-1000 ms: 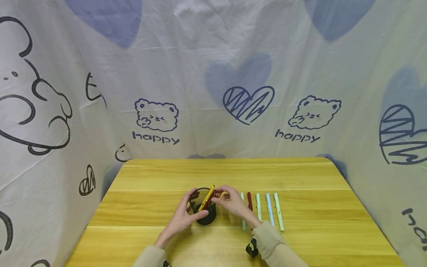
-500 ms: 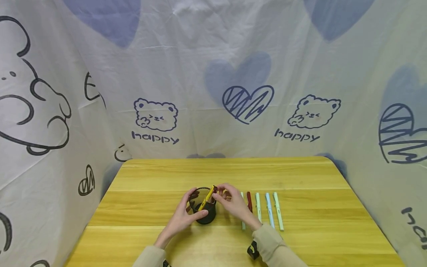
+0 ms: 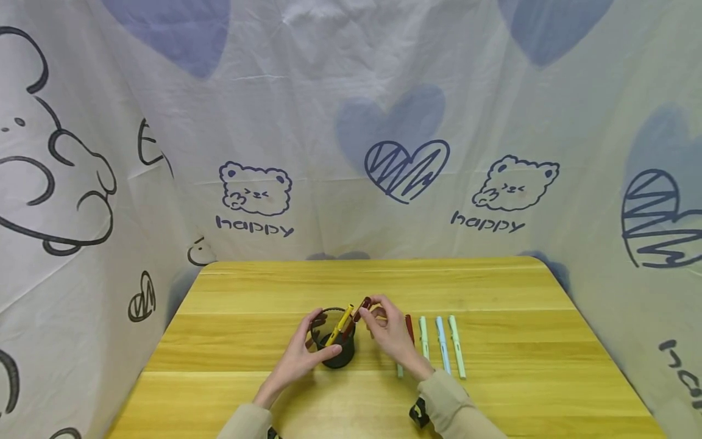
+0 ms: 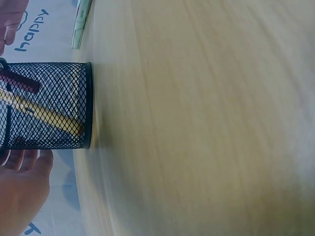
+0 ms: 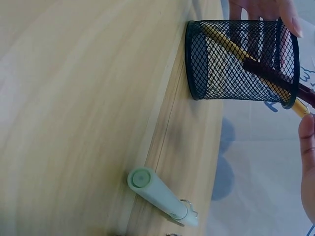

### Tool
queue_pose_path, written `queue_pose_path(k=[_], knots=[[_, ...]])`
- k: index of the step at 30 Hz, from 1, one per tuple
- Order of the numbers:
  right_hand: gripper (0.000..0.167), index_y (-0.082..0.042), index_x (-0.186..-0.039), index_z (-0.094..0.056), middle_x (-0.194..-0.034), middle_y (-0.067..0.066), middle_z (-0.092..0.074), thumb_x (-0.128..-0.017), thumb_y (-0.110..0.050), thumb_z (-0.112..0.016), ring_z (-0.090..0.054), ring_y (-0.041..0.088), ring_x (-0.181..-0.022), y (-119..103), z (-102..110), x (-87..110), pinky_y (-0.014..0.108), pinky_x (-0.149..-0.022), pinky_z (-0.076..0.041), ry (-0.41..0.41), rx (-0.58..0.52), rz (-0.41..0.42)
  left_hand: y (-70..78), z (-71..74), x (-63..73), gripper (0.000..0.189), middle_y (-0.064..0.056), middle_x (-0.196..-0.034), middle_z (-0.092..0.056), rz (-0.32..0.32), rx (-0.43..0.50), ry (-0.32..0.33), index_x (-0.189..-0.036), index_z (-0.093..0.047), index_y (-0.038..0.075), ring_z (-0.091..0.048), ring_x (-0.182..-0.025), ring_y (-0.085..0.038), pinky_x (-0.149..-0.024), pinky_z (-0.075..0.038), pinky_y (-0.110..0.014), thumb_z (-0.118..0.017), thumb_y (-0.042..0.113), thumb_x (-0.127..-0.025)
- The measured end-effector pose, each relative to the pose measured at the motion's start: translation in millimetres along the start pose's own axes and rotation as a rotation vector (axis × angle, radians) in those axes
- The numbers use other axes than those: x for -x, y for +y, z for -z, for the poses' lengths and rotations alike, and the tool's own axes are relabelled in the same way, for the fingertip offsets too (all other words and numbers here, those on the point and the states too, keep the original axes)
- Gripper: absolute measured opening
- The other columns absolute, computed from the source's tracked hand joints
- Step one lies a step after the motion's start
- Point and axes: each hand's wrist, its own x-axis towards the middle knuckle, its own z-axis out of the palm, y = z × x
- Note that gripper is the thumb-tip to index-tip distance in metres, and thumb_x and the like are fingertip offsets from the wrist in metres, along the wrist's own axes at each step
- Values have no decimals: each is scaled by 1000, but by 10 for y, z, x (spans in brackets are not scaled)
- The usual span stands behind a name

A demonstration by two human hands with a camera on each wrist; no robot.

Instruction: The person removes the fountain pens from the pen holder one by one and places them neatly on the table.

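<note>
A black mesh pen holder (image 3: pixel 341 360) stands on the wooden table, gripped at its side by my left hand (image 3: pixel 300 356), fingers behind and thumb in front. Inside leans a yellow pen (image 3: pixel 339 327), its top above the rim. My right hand (image 3: pixel 392 332) pinches a dark red pen (image 3: pixel 362 308) near its upper end. That pen slants over the right rim, its lower end (image 5: pixel 256 67) still within the mesh and raised off the bottom in the right wrist view. The yellow pen (image 4: pixel 49 117) reaches down near the base in the left wrist view.
Right of my right hand lie a dark red pen (image 3: pixel 409 327), a light green pen (image 3: pixel 424 335), a light blue pen (image 3: pixel 443 344) and another green pen (image 3: pixel 457 350) in a row. One more green pen (image 3: pixel 400 371) is mostly hidden under the hand. A printed cloth (image 3: pixel 329 231) hangs behind the table (image 3: pixel 263 286).
My right hand has drawn the dark red pen upward and to the right, so more of it shows above the rim. The left hand and pen holder have stayed in place.
</note>
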Motion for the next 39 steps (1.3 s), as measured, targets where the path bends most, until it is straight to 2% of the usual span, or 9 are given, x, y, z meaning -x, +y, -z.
queue_pose_path(k=[3, 7, 10, 14, 18, 22, 26, 33, 39], knots=[[15, 9, -116, -53, -71, 26, -59, -101, 5, -53, -52, 4, -53, 117, 5, -7, 22, -44, -47, -1, -34, 30, -3, 6, 0, 88, -12, -157, -41, -4, 1, 2, -157, -30, 20, -36, -147, -36, -118, -30, -67, -81, 25, -86], [16, 9, -116, -52, -71, 30, -59, -100, 7, -52, -56, 2, -58, 151, 18, -3, 29, -47, -53, 19, -45, 129, -6, 8, -1, 87, -12, -157, -41, -7, -1, 1, -157, -30, 20, -37, -147, -36, -118, -31, -67, -81, 25, -86], [17, 10, -116, -51, -79, 31, -62, -99, 9, -52, -59, 3, -62, 149, 19, -8, 31, -49, -55, 35, -60, 202, -5, 6, -3, 87, -12, -157, -42, -8, 0, 1, -157, -31, 19, -38, -146, -36, -118, -31, -67, -81, 25, -86], [18, 14, -117, -49, -94, 32, -64, -99, 10, -50, -62, 17, -65, 130, 17, -18, 32, -53, -57, 52, -102, 252, -8, 0, -10, 87, -12, -156, -43, -13, -2, 5, -157, -31, 19, -38, -146, -36, -117, -31, -67, -82, 25, -86], [19, 16, -119, -44, -103, 28, -66, -102, 7, -46, -65, 23, -70, 102, 33, -16, 33, -57, -59, 62, -173, 227, -13, -4, -14, 87, -12, -155, -44, -15, -5, 8, -156, -31, 19, -39, -146, -35, -117, -32, -68, -82, 25, -86], [18, 8, -123, -40, -106, 18, -69, -106, 3, -40, -67, 25, -71, 85, 55, -14, 36, -58, -60, 72, -236, 208, -10, -6, -17, 88, -12, -155, -44, -17, -6, 5, -157, -31, 15, -38, -146, -36, -116, -32, -68, -81, 25, -86], [19, 0, -126, -39, -105, 25, -69, -108, 1, -34, -68, 28, -69, 80, 86, 0, 38, -57, -60, 94, -268, 219, -7, -5, -15, 89, -12, -155, -43, -16, -4, 2, -157, -30, 13, -38, -146, -36, -117, -31, -68, -81, 25, -86], [21, -5, -130, -36, -108, 7, -74, -110, -4, -31, -71, 22, -72, 41, 203, 54, 34, -60, -61, 116, -292, 215, -9, -4, -14, 89, -12, -154, -44, -19, -5, -2, -157, -29, 11, -38, -146, -36, -116, -32, -68, -81, 24, -86], [25, -4, -133, -37, -105, 12, -73, -108, -3, -36, -72, 16, -72, 45, 305, 94, 33, -61, -62, 151, -335, 187, -9, 2, -9, 89, -13, -155, -43, -19, 2, -5, -157, -29, 10, -37, -146, -36, -117, -31, -68, -81, 23, -86]])
